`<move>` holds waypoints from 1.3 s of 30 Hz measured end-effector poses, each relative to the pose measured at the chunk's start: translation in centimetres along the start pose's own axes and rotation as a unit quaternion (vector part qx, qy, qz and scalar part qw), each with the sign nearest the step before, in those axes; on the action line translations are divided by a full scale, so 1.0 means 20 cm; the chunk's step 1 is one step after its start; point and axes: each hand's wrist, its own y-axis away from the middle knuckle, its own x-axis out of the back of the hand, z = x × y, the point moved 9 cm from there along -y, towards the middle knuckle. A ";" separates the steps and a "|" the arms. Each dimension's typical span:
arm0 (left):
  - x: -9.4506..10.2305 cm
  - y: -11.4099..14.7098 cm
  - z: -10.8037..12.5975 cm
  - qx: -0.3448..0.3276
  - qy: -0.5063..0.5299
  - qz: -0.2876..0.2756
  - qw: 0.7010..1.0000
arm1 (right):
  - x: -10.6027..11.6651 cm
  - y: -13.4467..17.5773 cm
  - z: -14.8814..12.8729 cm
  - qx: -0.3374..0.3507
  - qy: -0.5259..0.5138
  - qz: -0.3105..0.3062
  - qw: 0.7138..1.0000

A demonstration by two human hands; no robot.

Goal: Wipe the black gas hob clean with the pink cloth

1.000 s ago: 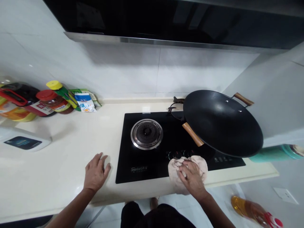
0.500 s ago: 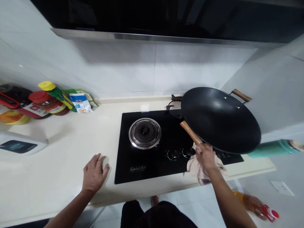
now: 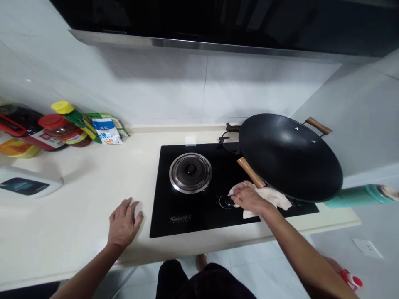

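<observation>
My right hand [image 3: 247, 198] is closed on a pale pink cloth [image 3: 274, 197] and presses it to the black glass cooktop [image 3: 199, 216], beside the left control knob [image 3: 228, 201]. Part of the cloth trails right, under the wok's near handle, and the other knob is hidden. A large black wok [image 3: 286, 158] with wooden handles sits tilted on the right burner. Flat on the pale countertop [image 3: 90, 216], left of the cooktop, rests my left hand [image 3: 125, 222], its fingers spread and holding nothing. The left burner [image 3: 190, 172] has no pot on it.
Sauce bottles [image 3: 65, 131] and a seasoning packet [image 3: 107, 132] stand at the back left, with a white bottle [image 3: 29, 182] nearer. A teal cylinder [image 3: 358, 196] lies beyond the wok. The range hood [image 3: 218, 29] hangs overhead. A red-capped bottle [image 3: 350, 279] is below right.
My right hand has moved left with the cloth, from below the wok's handle toward the left knob. The cloth now lies spread across the cooktop's front. My left hand stays in place.
</observation>
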 end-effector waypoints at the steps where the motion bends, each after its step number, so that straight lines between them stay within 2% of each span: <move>1: 0.00 0.00 0.00 0.000 0.002 0.001 1.000 | -0.02 0.05 -0.05 0.039 0.008 -0.017 0.999; 3: 0.00 0.00 0.00 0.000 0.006 0.003 1.000 | -0.06 0.17 -0.10 0.095 0.011 -0.037 0.995; 7: 0.00 0.01 0.00 0.002 0.010 0.006 1.000 | -0.17 0.35 -0.09 0.122 0.044 -0.021 0.991; 10: 0.00 0.01 0.00 0.006 0.012 0.008 1.000 | -0.25 0.43 -0.10 0.130 0.055 0.024 0.990; 13: 0.00 0.01 -0.01 0.006 0.018 0.011 1.000 | -0.30 0.51 -0.12 0.144 0.020 0.073 0.987; 16: -0.01 0.01 -0.01 0.004 0.021 0.016 1.000 | -0.29 0.58 -0.08 0.122 -0.032 0.097 0.987; 19: -0.01 0.02 0.00 0.001 0.015 0.017 1.000 | -0.20 0.59 0.02 0.062 -0.041 0.144 0.987; 22: -0.01 0.02 0.00 -0.001 0.016 0.014 1.000 | -0.11 0.55 0.10 0.005 0.059 0.177 0.982; 24: 0.00 0.02 0.00 -0.001 0.017 0.013 1.000 | -0.12 0.49 0.14 -0.032 0.135 0.153 0.978; 27: 0.00 0.01 0.00 0.001 0.013 0.010 1.000 | -0.17 0.37 0.17 -0.063 0.189 0.091 0.976; 30: 0.00 0.01 0.00 0.004 0.006 0.005 1.000 | -0.16 0.24 0.17 -0.091 0.192 0.043 0.976; 36: 0.00 0.02 0.01 -0.006 0.000 0.013 1.000 | -0.08 0.05 0.19 -0.168 0.152 -0.073 0.971; 39: 0.00 0.02 0.00 -0.007 -0.002 0.013 1.000 | -0.07 -0.02 0.24 -0.196 0.109 -0.078 0.971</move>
